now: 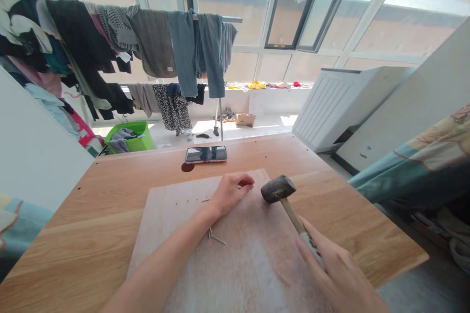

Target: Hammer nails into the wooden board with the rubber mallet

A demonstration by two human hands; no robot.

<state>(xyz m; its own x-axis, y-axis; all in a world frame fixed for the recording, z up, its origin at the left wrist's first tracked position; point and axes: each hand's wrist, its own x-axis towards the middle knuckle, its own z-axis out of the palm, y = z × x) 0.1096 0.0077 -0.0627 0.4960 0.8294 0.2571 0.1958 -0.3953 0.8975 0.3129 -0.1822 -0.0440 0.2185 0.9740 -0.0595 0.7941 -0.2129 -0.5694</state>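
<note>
My right hand [326, 259] is wrapped round the pale handle of a rubber mallet [278, 189]. The mallet's black head is over the right side of a pale wooden board [165, 259], a little to the right of my left hand [233, 191]. The left fingers are pinched together low at the board's far part, and whatever lies between them is mostly hidden. Below the left wrist, a few loose nails [217, 238] lie on the board, partly behind the forearm. Small dark marks [182, 202] run in a row on the board's far left.
The board lies on a wooden table [73, 234]. Beyond it are a phone [206, 154] and a dark round hole [187, 167]. Clothes hang on a rack [147, 44] behind, above a green basket [137, 142]. A white ribbed cabinet [319, 102] and a curtain [422, 166] stand right.
</note>
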